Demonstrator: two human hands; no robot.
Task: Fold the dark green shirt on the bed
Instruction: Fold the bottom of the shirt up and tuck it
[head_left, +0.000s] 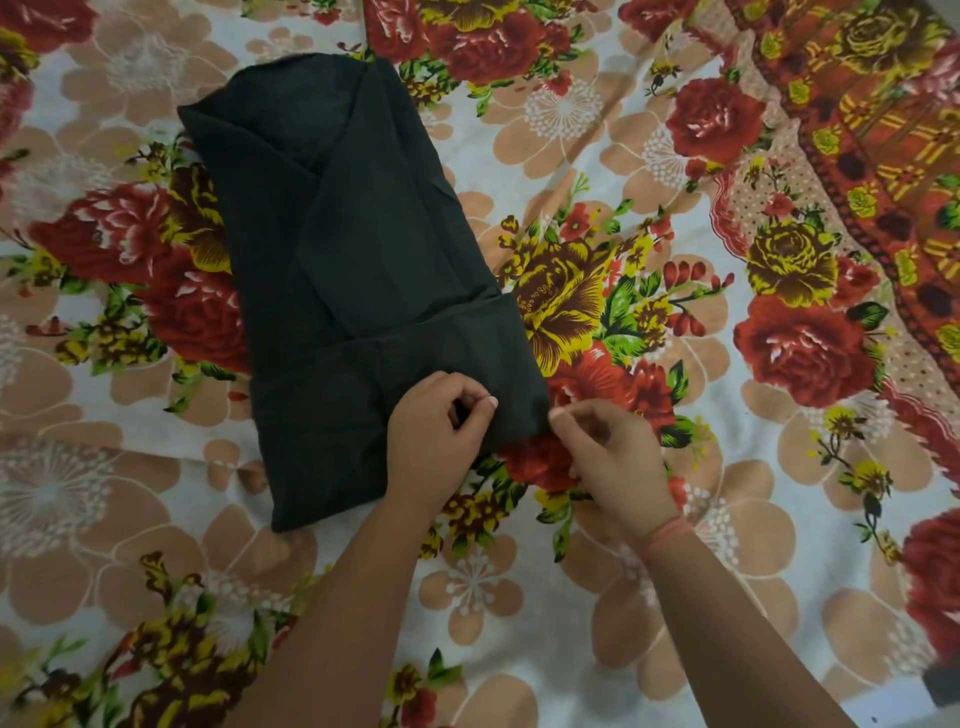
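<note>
In the head view, the dark green shirt (358, 291) lies on the floral bedsheet (623, 597) as a long narrow strip, its sides already turned in and its near end doubled up into a thick band. That band looks like the start of a lengthwise fold, so the task seems past its midpoint.

The left hand (441, 426) rests on the near right part of the band, thumb and forefinger pinched together on the cloth, probably to keep the layers from slipping. The right hand (608, 452) sits at the shirt's near right corner, fingertips closed on the edge, likely squaring it before the next turn. A thin pink band (670, 535) circles the right wrist.
</note>
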